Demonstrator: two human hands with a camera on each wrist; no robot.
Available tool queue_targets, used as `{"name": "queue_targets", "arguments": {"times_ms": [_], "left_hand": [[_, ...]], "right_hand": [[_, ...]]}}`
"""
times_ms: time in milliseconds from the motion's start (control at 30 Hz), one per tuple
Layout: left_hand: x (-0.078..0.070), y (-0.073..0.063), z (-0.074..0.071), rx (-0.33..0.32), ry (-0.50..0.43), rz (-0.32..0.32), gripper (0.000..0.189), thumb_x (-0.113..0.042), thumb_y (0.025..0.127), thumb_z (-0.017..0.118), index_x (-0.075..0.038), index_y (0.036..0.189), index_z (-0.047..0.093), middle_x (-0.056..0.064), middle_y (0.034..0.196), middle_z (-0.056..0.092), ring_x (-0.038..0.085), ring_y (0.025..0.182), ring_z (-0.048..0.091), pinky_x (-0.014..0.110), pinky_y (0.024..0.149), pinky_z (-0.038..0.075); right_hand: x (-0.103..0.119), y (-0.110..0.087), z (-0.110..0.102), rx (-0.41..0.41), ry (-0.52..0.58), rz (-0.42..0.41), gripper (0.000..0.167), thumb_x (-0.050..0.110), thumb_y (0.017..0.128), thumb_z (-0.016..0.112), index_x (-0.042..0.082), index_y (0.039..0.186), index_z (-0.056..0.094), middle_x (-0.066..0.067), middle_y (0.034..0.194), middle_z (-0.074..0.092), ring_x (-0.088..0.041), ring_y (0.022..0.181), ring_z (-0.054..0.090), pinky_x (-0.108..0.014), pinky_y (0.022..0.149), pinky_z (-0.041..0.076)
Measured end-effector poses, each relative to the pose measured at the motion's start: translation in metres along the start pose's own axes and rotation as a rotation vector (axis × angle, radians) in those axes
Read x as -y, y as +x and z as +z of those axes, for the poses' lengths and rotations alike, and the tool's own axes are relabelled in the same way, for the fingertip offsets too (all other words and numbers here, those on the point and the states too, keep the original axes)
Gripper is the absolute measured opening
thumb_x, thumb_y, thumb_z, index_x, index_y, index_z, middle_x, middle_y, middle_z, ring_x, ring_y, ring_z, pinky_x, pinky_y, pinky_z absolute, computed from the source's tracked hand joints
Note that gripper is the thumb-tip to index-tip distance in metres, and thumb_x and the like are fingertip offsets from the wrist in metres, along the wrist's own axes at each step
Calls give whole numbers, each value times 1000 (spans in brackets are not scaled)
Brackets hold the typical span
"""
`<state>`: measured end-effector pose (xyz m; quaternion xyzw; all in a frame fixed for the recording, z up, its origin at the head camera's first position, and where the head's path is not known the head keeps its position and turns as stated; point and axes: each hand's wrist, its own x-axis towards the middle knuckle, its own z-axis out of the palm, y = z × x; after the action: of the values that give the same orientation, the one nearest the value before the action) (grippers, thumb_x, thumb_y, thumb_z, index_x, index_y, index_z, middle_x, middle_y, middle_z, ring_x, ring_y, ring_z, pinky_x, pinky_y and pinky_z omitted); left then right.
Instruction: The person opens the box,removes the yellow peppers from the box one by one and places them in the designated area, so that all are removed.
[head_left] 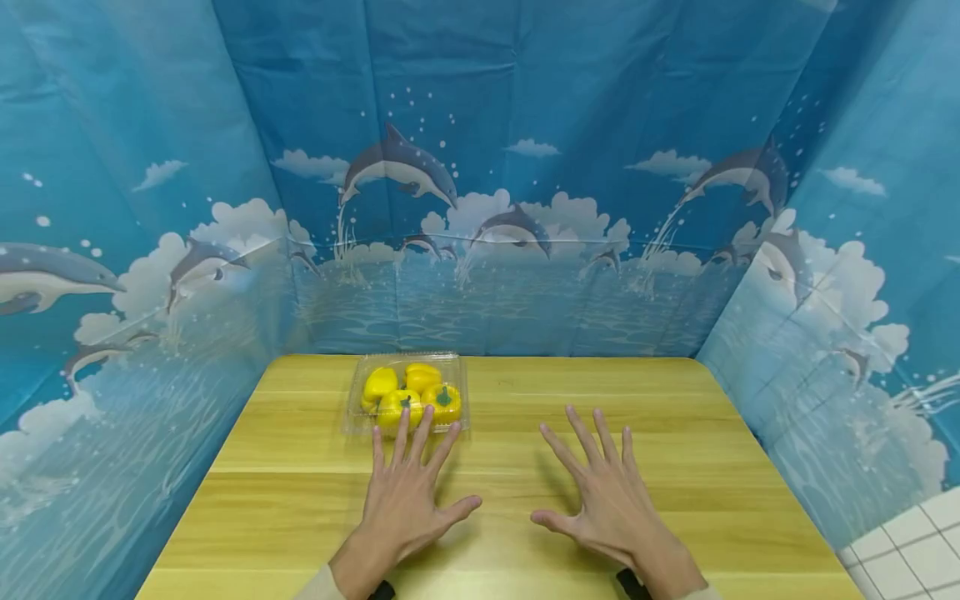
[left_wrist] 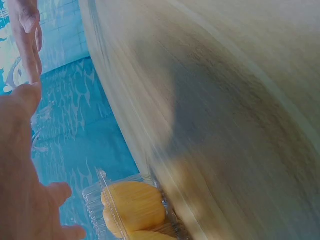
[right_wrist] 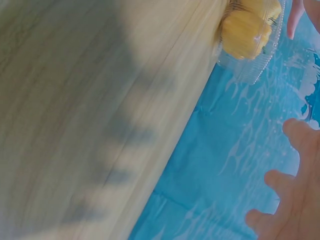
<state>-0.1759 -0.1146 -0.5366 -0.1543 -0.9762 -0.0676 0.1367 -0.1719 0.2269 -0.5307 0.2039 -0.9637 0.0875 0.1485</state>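
Observation:
Both hands hover over the wooden table with palms down and fingers spread. My left hand (head_left: 405, 500) is nearest a clear plastic container (head_left: 352, 400); its fingertips overlap the container's front edge in the head view. Inside the container lie several yellow bell peppers (head_left: 380, 383), some with green stems showing. My right hand (head_left: 611, 504) is off to the right of it, holding nothing. In the left wrist view a yellow bell pepper (left_wrist: 135, 207) shows through the plastic, below the left hand's fingers. The right wrist view also catches a bell pepper (right_wrist: 244, 35) at the top.
The light wooden table (head_left: 510, 450) has rounded far corners. Blue curtains (head_left: 480, 308) printed with dolphins and clouds hang close around its back and both sides. White wall tiles (head_left: 911, 546) show at the lower right. A black band (head_left: 633, 583) circles the right wrist.

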Motion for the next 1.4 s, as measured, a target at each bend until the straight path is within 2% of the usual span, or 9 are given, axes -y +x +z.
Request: {"name": "queue_targets", "arguments": {"times_ms": [367,533,667,900,1033,1133,1267,1400], "left_hand": [[8,2,1,-16,39,-9,108,-100,96,54,-41,185,33,11,196,24,48,181,23,88,138,19],[16,4,2,-21,0,-34,107,-95,97,61,-39,185,34,14,196,24,50,180,24,89,138,17],[26,5,3,-26,-9,-71,108,-92,98,63,-37,185,33,15,197,21,52,180,23,89,138,16],[54,13,4,-41,-24,-139,106,-87,100,66,-33,186,34,16,197,19,53,180,21,92,137,13],[68,20,5,-57,-39,-164,103,-81,102,69,-31,185,35,18,195,23,55,180,20,92,136,17],[74,23,5,-75,-58,-158,101,-77,103,72,-30,185,37,20,194,27,56,180,21,90,135,25],[78,25,6,-79,-84,-142,99,-74,104,73,-27,184,39,22,191,31,58,178,22,85,134,35],[78,24,7,-79,-92,-135,96,-73,105,73,-27,183,41,23,190,34,59,177,24,80,135,38]], "right_hand": [[3,0,8,-28,15,-8,116,86,90,81,41,185,32,-13,194,29,-59,173,33,-93,129,30],[7,2,12,-46,35,-25,110,79,93,83,35,184,38,-16,191,37,-59,170,40,-91,127,36],[12,8,13,-51,71,-40,105,72,96,85,34,183,40,-16,189,39,-58,168,45,-88,127,40],[21,26,15,-65,87,-68,103,65,100,84,36,185,33,-14,189,40,-54,165,49,-82,125,48],[28,38,16,-59,108,-84,102,62,103,83,35,186,32,-12,190,38,-50,166,49,-78,125,50],[34,48,17,-56,123,-107,100,61,104,82,36,186,30,-13,190,38,-49,165,50,-77,125,51],[42,61,18,-34,147,-132,100,57,105,82,37,187,28,-14,190,38,-49,165,51,-78,124,51],[50,73,21,5,166,-149,98,54,108,81,35,187,27,-15,190,37,-48,165,51,-77,123,53]]}}
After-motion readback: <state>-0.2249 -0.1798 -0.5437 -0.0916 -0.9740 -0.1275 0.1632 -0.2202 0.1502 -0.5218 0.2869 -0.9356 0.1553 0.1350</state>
